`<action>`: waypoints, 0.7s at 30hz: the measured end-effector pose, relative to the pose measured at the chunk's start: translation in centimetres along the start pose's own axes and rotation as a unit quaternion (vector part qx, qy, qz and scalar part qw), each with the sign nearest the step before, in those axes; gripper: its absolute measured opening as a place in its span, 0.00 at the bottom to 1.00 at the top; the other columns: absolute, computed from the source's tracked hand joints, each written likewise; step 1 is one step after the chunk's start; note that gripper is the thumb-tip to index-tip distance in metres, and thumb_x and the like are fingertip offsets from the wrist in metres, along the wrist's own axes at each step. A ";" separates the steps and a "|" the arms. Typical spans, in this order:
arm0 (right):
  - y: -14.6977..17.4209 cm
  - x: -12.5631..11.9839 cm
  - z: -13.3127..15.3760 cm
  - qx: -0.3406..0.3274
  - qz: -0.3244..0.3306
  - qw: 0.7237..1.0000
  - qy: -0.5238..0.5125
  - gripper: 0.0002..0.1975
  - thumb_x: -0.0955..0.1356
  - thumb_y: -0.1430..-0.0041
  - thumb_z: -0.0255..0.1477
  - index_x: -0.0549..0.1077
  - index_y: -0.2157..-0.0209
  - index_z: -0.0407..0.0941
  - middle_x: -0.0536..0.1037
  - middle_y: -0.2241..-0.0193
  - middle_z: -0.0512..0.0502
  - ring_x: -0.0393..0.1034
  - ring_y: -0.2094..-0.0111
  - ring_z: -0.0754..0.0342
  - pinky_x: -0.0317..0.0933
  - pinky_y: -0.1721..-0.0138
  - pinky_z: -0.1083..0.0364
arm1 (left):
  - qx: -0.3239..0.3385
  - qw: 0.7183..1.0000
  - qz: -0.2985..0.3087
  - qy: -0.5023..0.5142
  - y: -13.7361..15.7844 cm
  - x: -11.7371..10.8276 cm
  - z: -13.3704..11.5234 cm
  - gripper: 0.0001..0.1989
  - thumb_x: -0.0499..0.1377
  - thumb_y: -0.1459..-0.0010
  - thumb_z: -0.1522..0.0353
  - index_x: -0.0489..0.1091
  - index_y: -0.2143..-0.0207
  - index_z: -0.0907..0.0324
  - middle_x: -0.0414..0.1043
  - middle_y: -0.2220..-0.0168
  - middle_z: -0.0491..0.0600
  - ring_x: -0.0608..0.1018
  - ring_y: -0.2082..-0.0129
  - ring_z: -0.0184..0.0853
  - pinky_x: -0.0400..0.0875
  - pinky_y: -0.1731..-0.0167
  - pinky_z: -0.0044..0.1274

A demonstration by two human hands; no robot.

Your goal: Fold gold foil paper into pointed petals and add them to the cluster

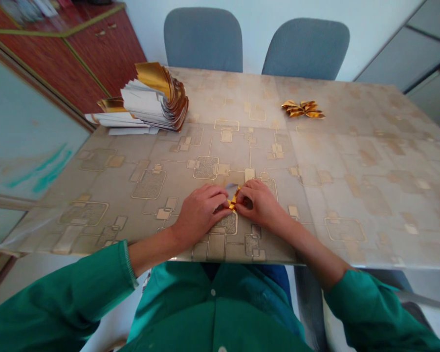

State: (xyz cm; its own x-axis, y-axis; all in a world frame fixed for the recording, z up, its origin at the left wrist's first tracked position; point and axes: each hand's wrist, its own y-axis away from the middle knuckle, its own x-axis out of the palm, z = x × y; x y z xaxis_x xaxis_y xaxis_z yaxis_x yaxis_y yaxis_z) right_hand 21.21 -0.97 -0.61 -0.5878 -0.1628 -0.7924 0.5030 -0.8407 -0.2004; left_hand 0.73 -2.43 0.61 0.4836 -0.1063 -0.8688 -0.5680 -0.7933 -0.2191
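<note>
Near the table's front edge, my left hand (204, 208) and my right hand (259, 201) meet over a small piece of gold foil paper (233, 201). Fingers and thumb of each hand are closed on it, one hand at either side. A pale strip of the paper's other face shows above the gold part. Most of the piece is hidden by my fingers, so its full shape cannot be made out. Farther back on the right lies a folded gold paper piece (302, 109) with pointed, fanned ends, apart from both hands.
A thick stack of gold and white paper sheets (150, 105) stands at the table's back left. The table (352, 195) has a patterned, shiny cover. Two grey chairs (203, 39) stand behind it, and a reddish-brown cabinet (95, 54) is at the left.
</note>
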 end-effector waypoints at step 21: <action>0.2 -1.0 -0.6 -0.019 0.026 0.998 -0.058 0.04 0.72 0.42 0.25 0.75 0.70 0.46 0.75 0.69 0.48 0.66 0.63 0.52 0.56 0.60 0.53 | 0.090 0.992 -0.029 -0.089 0.3 0.8 0.6 0.09 0.58 0.35 0.63 0.75 0.58 0.57 0.76 0.56 0.49 0.74 0.57 0.38 0.70 0.58 0.29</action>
State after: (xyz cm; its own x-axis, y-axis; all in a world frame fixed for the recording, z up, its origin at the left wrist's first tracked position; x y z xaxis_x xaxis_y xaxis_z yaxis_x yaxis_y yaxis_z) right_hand 22.23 -0.68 -0.21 -0.6279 -0.2660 -0.7314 0.5576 -0.8094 -0.1843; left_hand 0.57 -2.36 -0.42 0.4026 0.0565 -0.9136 -0.6604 -0.6732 -0.3327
